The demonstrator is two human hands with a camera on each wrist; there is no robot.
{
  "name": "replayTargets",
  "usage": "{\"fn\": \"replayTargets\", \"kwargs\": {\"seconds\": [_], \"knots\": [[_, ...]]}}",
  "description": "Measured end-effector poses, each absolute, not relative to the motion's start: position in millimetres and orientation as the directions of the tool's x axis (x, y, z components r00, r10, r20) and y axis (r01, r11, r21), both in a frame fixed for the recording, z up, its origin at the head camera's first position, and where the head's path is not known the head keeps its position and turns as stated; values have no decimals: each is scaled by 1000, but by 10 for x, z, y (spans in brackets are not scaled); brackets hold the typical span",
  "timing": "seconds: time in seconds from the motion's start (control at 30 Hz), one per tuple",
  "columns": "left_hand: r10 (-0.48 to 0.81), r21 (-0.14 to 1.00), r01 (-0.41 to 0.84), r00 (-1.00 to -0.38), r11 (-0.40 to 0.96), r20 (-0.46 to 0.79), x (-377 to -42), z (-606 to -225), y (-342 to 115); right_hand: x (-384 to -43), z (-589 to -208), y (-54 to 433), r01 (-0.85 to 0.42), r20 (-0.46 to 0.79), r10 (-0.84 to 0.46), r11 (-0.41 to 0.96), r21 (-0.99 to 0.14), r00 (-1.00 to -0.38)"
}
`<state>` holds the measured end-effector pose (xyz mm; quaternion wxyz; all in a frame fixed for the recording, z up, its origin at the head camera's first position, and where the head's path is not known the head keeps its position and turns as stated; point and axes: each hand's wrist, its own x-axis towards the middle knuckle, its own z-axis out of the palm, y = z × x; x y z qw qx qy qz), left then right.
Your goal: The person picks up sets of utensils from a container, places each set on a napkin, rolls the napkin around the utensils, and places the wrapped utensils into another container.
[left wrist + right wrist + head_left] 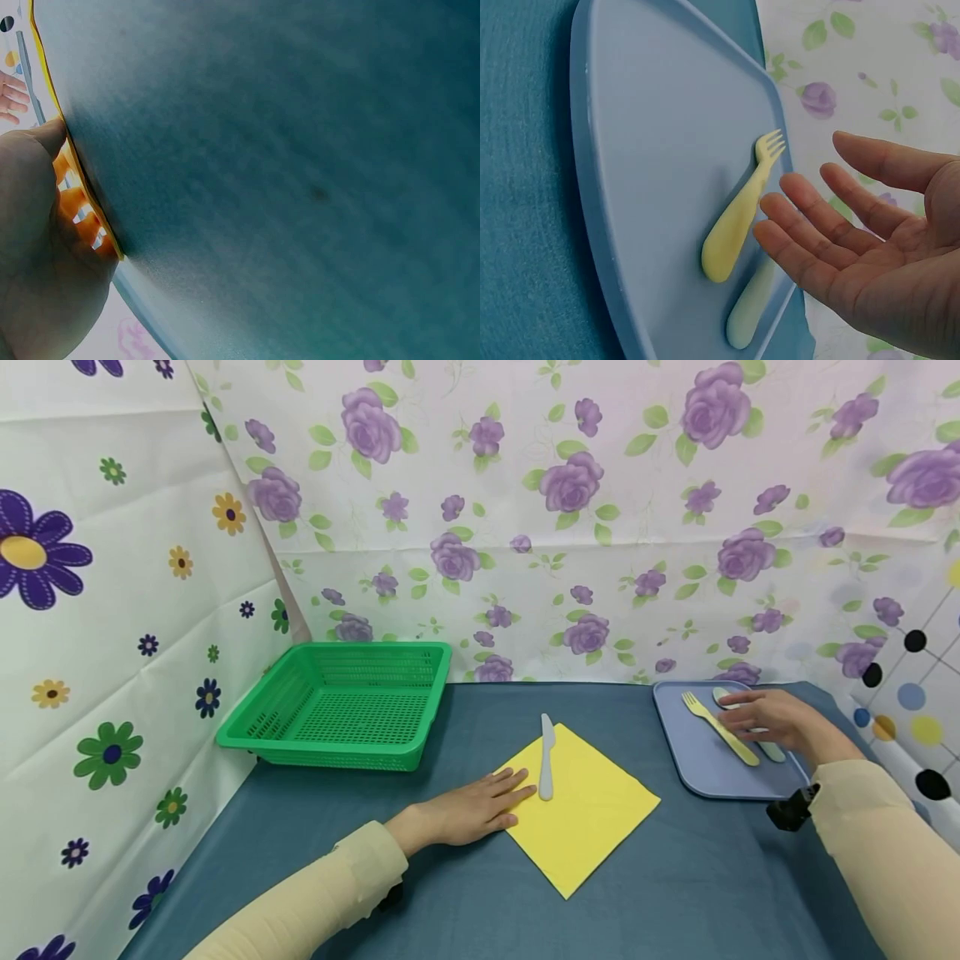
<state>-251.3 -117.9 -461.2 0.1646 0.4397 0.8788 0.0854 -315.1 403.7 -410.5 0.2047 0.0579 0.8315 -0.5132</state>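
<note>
A yellow napkin (592, 810) lies turned like a diamond on the table, with a pale grey knife (547, 760) upright along its left part. My left hand (472, 806) rests flat on the napkin's left corner, fingers spread beside the knife. My right hand (776, 720) hovers over a blue-grey tray (693, 768), its fingers apart and holding nothing. On that tray lie a yellow fork (720, 728) and a pale green spoon (771, 750), which the right hand partly hides. In the right wrist view the fork (739, 217) lies nearest the fingertips.
A green perforated basket (345, 710) stands at the back left of the blue-covered table (465, 902). Flower-patterned sheets (510, 527) hang behind and at the left. A dotted sheet (915, 693) borders the right side.
</note>
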Motion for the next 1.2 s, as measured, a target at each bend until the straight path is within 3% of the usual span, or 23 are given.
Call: {"fn": "replayTargets", "kwargs": {"seconds": [0.5,1.2], "knots": [[801,285,749,-558,598,-217,-2499,-4617,-1178,-3218,-4175,4043,344,-412,-48,465,-816,-910],[798,298,740,-561,603,-220,-2487,-4611,-1187,-3286,-4323,3888,372,-396,91,581,-724,-914]]}}
